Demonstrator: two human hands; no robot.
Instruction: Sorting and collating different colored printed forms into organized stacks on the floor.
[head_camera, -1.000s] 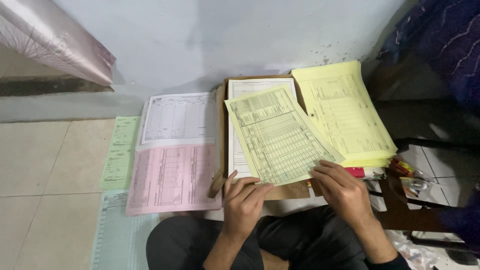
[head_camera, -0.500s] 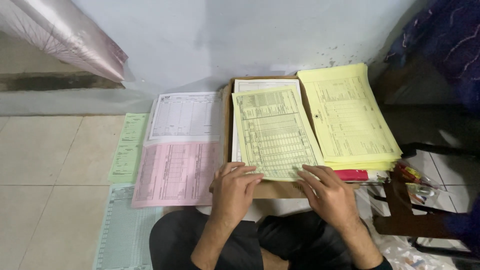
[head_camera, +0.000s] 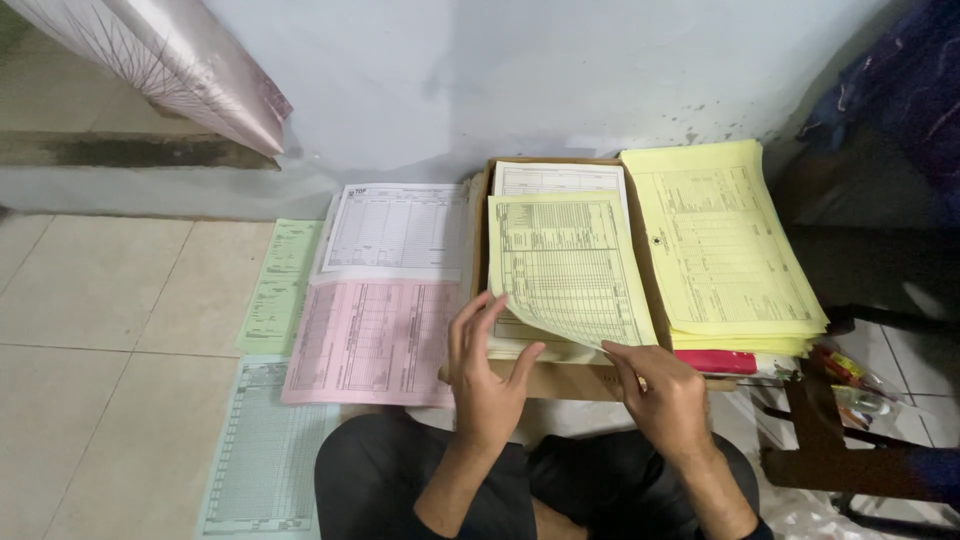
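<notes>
1. Lifting again: half a second back you had the yellow sheet (head_camera: 570, 268) pressed flat on the box (head_camera: 560, 378) with both hands laid on its near edge; now that near edge is curled up off the pile.
2. Your left hand (head_camera: 487, 372) is open, fingers spread, thumb tucked under the sheet's near left corner, not clamped on it.
3. Your right hand (head_camera: 662, 392) pinches the near right corner of the sheet between thumb and forefinger, so the grip sits there.
4. Judging from the curl, the sheet is being peeled from the white sheet (head_camera: 558, 178) under it, and the far edge lies flat on the box.
5. A second back the sheet sat skewed, its corner over the yellow stack (head_camera: 722, 250); now it lies squarer to the box and short of that stack.
6. Right of the box, the yellow stack touches the box edge, so you have little slack that way; a red item (head_camera: 716, 361) shows beneath the stack.
7. Left of the box, the white form (head_camera: 398, 228) and pink form (head_camera: 372, 342) lie close against it, with green forms (head_camera: 282, 285) farther left on the floor (head_camera: 110, 300).
8. Behind the box the wall (head_camera: 520, 80) closes off the far side.
9. Nearest you, between the box and your legs, lies the only bare room for drawing the sheet out.
</notes>
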